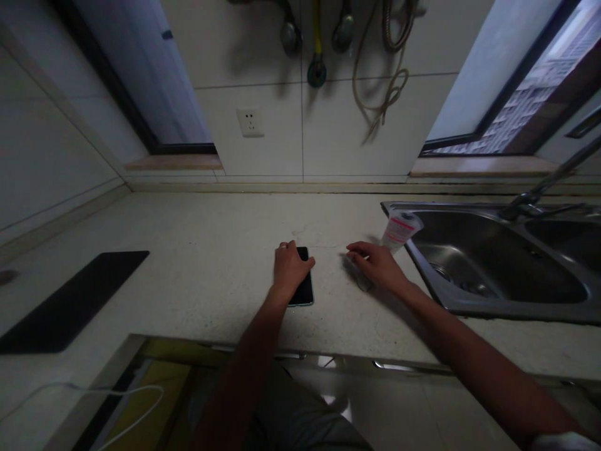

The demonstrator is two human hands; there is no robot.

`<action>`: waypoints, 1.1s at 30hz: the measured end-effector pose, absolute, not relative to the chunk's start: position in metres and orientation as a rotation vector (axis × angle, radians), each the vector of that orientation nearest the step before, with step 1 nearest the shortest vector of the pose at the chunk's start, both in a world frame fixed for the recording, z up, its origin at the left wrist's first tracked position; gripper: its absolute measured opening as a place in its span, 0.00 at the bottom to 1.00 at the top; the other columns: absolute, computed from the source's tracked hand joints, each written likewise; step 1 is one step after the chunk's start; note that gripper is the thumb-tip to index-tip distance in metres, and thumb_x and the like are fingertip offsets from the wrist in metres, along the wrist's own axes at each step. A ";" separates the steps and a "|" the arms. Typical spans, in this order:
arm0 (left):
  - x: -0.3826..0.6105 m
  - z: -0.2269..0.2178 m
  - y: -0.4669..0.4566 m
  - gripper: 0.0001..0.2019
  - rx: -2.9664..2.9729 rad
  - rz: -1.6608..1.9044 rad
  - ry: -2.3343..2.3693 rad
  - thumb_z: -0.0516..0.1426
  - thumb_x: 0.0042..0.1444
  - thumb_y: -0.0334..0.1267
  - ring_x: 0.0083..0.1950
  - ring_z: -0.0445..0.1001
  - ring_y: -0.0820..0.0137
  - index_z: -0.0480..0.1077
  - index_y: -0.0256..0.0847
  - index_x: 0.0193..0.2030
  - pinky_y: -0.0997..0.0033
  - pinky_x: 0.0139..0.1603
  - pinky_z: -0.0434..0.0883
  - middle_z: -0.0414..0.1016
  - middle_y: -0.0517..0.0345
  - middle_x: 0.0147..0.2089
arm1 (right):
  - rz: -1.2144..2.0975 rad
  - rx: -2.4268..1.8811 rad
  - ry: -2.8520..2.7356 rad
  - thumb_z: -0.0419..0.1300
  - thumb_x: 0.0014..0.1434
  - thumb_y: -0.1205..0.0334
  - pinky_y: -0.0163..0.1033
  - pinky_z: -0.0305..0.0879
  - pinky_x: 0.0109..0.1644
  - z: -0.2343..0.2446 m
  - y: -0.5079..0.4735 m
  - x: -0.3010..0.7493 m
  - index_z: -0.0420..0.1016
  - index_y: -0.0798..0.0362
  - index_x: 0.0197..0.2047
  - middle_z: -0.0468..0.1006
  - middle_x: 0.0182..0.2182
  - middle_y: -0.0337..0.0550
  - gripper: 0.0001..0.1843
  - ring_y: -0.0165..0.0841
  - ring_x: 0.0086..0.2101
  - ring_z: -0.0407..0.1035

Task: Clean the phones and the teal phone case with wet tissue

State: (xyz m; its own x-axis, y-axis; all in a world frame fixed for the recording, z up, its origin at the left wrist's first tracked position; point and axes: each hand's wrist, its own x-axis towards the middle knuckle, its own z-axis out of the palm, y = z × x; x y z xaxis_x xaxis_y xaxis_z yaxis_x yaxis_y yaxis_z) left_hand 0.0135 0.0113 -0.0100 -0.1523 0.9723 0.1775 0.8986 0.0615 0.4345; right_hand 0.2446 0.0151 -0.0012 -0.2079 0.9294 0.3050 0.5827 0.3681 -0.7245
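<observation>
A black phone (304, 289) lies flat on the pale countertop (201, 250) in the middle of the view. My left hand (290, 268) rests on top of the phone, fingers curled over its far end and left edge. My right hand (375, 263) lies palm down on the counter to the right of the phone, fingers pointing left and held together over a small dark thing that I cannot make out. A white tube with red print (399, 229) stands just beyond my right hand, at the sink's left corner.
A steel double sink (436, 275) with a tap (539, 194) fills the right side. A black cooktop panel (70, 300) is set in the counter at the left. A wall socket (250, 122), hanging utensils (317, 69) and a hose (389, 88) are on the back wall.
</observation>
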 end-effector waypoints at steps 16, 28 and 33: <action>-0.096 -0.011 0.005 0.14 1.928 0.585 2.358 0.50 0.62 0.45 0.37 0.73 0.65 0.72 0.42 0.32 0.68 0.35 0.59 0.79 0.54 0.35 | 0.455 -1.509 -1.996 0.51 0.63 0.47 0.39 0.55 0.32 -0.028 0.042 0.252 0.79 0.54 0.32 0.79 0.27 0.46 0.23 0.37 0.30 0.71; -0.085 -0.007 -0.002 0.14 1.916 0.586 2.334 0.50 0.63 0.45 0.38 0.75 0.65 0.72 0.43 0.33 0.68 0.36 0.61 0.79 0.54 0.36 | 0.501 -1.435 -1.876 0.53 0.62 0.46 0.37 0.56 0.30 -0.031 0.042 0.252 0.79 0.54 0.31 0.77 0.24 0.43 0.23 0.36 0.27 0.69; -0.063 0.001 -0.011 0.17 1.711 0.610 2.506 0.50 0.64 0.52 0.44 0.78 0.55 0.73 0.43 0.45 0.62 0.41 0.67 0.80 0.48 0.41 | 0.499 -1.363 -1.625 0.55 0.60 0.47 0.38 0.60 0.32 -0.027 0.044 0.245 0.78 0.54 0.29 0.76 0.23 0.41 0.20 0.36 0.27 0.69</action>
